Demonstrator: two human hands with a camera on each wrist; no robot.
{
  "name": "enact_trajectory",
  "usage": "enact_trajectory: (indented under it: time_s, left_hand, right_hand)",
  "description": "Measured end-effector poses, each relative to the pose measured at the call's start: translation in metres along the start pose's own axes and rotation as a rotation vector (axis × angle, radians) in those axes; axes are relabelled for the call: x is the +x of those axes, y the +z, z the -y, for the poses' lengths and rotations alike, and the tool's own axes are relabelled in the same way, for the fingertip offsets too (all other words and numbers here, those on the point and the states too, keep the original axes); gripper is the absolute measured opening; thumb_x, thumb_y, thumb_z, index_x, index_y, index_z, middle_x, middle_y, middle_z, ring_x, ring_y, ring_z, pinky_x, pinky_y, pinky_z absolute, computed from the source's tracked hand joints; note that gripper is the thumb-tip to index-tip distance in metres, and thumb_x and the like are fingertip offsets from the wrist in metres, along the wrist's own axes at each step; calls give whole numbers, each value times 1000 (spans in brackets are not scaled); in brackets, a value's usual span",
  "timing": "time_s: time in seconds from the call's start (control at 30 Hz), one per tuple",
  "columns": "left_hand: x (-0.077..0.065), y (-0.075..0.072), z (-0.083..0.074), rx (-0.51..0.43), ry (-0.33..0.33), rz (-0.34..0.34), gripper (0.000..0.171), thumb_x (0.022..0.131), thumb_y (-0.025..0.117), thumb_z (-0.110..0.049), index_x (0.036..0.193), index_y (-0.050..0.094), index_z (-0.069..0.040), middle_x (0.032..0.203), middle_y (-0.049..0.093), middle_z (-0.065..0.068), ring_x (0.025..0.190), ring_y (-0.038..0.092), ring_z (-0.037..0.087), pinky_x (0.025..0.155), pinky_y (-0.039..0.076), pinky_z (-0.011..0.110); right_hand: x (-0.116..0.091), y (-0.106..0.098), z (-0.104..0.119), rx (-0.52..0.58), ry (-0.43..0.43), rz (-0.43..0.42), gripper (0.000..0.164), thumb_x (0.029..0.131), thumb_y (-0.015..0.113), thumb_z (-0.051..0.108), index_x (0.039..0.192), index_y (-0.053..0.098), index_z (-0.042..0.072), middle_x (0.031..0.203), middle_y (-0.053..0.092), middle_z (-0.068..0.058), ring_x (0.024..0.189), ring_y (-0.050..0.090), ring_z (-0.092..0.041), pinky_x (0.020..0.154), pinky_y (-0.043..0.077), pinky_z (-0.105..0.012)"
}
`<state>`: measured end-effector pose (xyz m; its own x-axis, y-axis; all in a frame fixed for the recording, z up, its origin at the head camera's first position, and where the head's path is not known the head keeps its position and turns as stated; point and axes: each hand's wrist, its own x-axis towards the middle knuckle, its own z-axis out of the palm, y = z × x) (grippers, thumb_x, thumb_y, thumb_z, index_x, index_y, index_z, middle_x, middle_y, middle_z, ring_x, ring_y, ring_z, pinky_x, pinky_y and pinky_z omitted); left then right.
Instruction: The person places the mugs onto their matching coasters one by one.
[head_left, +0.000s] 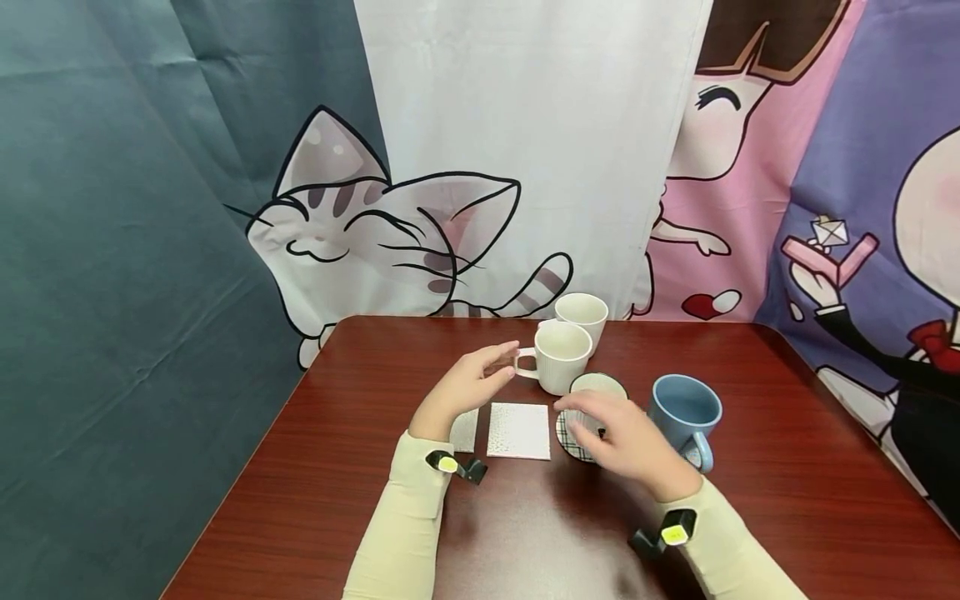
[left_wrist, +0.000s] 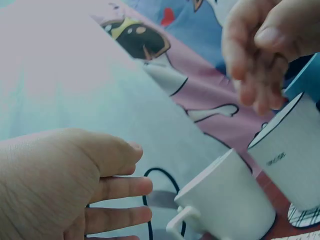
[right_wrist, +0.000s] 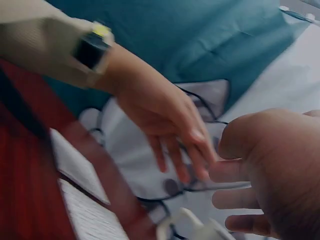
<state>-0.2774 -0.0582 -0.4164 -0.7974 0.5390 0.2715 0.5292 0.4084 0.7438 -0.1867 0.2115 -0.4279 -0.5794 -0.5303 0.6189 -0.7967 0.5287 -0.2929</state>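
Note:
My left hand hovers with loosely bent fingers just left of a ribbed white mug, fingertips close to its handle. In the left wrist view that mug lies beyond the fingertips, with nothing in the hand. My right hand is raised in front of a white cup with a black rim, partly hiding it in the head view. This cup stands on a round plaid coaster. In the right wrist view, the right hand's fingers extend and hold nothing.
A second white mug stands behind the ribbed one. To the right is a blue mug, its handle toward me, on a coaster. A white square coaster lies between my hands, another beside my left wrist. A printed curtain hangs behind the table.

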Motion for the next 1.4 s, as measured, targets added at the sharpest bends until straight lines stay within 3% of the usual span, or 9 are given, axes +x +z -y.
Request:
enact_trajectory:
  time_s: [0.17, 0.3, 0.43, 0.57, 0.67, 0.8, 0.93, 1.1, 1.4]
  left_hand:
    - [2, 0, 14, -13, -49, -94, 46, 104, 57, -21, 148, 52, -13, 141, 61, 5, 128, 58, 24, 107, 46, 42]
    - [10, 8, 22, -18, -105, -162, 43, 104, 57, -22, 146, 55, -14, 137, 63, 5, 126, 59, 26, 105, 48, 45]
    - [20, 18, 30, -41, -185, -172, 43, 105, 55, -25, 146, 54, -13, 138, 62, 6, 129, 57, 28, 107, 46, 46]
    - [33, 27, 38, -53, -262, -159, 45, 105, 53, -32, 147, 53, -14, 138, 62, 7, 123, 61, 25, 105, 47, 45]
    - [44, 34, 42, -102, -315, -132, 45, 106, 52, -35, 145, 55, -13, 125, 67, 12, 102, 71, 23, 94, 54, 45]
    - [57, 43, 44, -242, -393, -85, 43, 106, 51, -35, 135, 61, -4, 109, 68, 20, 78, 73, 21, 80, 59, 46]
    - [65, 51, 46, -353, -468, -65, 45, 106, 49, -37, 126, 63, 2, 114, 68, 17, 76, 73, 21, 73, 60, 41]
    - [72, 56, 54, -469, -529, -44, 44, 104, 54, -42, 115, 65, -2, 114, 70, 12, 76, 74, 22, 68, 61, 36]
    - [80, 56, 50, -579, -552, 15, 32, 104, 53, -34, 91, 62, -6, 87, 63, 8, 64, 70, 23, 62, 62, 44]
  right_hand:
    - [-2, 33, 21, -46, -54, 49, 28, 89, 70, 13, 117, 69, 11, 111, 71, 2, 102, 67, -13, 89, 55, -33]
    - [-9, 60, 29, -117, 18, 95, 28, 89, 70, 16, 116, 70, 9, 112, 72, -2, 104, 69, -16, 89, 56, -38]
    - [-15, 78, 30, -139, 107, 89, 30, 88, 71, 14, 116, 71, 6, 115, 73, -6, 108, 69, -21, 91, 56, -41]
    - [-22, 90, 26, -182, 149, 76, 29, 87, 73, 14, 114, 72, 4, 115, 73, -10, 108, 70, -25, 91, 56, -44]
    - [-29, 97, 23, -226, 158, 85, 28, 87, 73, 15, 113, 72, 3, 113, 73, -11, 106, 70, -26, 90, 56, -44]
    - [-35, 102, 18, -263, 136, 79, 29, 87, 73, 16, 112, 72, 2, 111, 73, -11, 105, 70, -27, 90, 56, -44]
    - [-38, 105, 15, -274, 107, 61, 29, 87, 72, 17, 112, 72, 2, 112, 72, -12, 105, 70, -28, 91, 56, -45]
    - [-38, 106, 14, -277, 110, 59, 30, 88, 71, 18, 113, 72, 2, 113, 72, -12, 107, 69, -28, 92, 55, -46]
    - [-38, 108, 15, -269, 133, 58, 29, 88, 71, 19, 114, 72, 4, 113, 73, -10, 107, 69, -27, 92, 55, -45]
